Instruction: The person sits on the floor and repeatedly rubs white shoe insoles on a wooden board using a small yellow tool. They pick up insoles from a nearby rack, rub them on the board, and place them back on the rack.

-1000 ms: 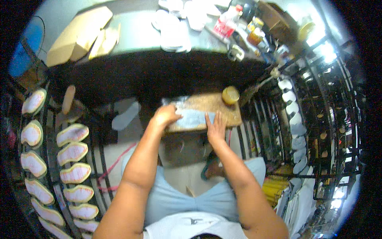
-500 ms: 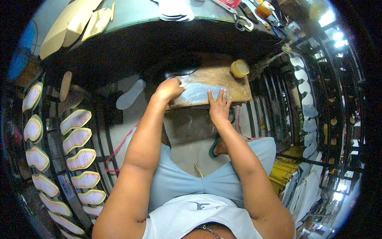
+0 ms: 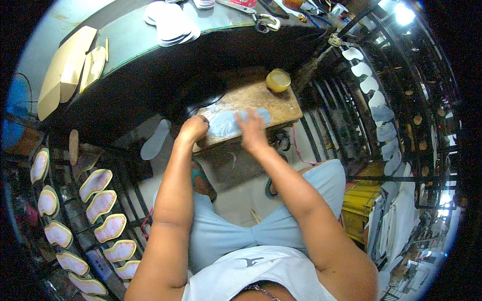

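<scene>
Presently, the blue insole lay on the wooden desk, partly covered by my right hand, fingers spread, gripping nothing. Left hand curled at the insole's left end, hold unclear. Yellow jar stood beyond, rightward; racked insoles lined my left.

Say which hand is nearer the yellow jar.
Right. The right hand is over the blue piece, left of the jar and nearer the person; the left hand is farther left, by the piece's left end.
</scene>
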Demonstrator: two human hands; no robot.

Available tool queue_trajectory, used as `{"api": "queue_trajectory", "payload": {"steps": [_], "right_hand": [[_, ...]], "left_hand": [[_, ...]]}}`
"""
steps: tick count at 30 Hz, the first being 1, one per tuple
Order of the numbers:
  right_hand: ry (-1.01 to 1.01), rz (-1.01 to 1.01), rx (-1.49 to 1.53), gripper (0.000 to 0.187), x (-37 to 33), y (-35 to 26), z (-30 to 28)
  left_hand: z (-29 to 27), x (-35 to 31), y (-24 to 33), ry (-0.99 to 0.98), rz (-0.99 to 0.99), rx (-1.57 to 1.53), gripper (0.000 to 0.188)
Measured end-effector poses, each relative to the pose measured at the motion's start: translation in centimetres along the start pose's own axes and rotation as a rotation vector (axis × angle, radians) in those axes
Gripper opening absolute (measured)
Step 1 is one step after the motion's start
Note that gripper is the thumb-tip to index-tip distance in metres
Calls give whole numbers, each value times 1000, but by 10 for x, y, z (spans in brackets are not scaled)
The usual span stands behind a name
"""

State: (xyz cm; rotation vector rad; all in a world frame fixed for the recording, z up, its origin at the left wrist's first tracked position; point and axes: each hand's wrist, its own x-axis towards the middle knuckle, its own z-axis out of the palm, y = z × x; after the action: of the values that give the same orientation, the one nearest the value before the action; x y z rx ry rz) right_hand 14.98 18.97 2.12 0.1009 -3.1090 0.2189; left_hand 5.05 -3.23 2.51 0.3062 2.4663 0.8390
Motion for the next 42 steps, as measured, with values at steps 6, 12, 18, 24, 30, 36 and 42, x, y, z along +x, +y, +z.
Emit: {"api": "queue_trajectory", "payload": {"steps": [6,12,18,24,30,36,42], "right_hand": [[-150,294,-478,57,8,26,-1],[-159,-52,-402,63,8,-38,12],[-168,-481,77,72,-28,9,-31],[-212,-91,104,68,-57,119,-105],[-29,144,365,63,-49,151,-91],[-9,117,308,50,-29,155,-62],[121,-58,653,80,-17,131,-97]], "left_hand": [[10,15,-6,-74,8,77,33],[21,24,-13,12,50,10,29],[27,30,-17,85,118,87,33],[28,34,-22,78,34,-32,39],[41,51,-17,122,248,-222,28],[39,21,52,368,-10,-315,55],[17,-28,118,397,157,-133,56]]}}
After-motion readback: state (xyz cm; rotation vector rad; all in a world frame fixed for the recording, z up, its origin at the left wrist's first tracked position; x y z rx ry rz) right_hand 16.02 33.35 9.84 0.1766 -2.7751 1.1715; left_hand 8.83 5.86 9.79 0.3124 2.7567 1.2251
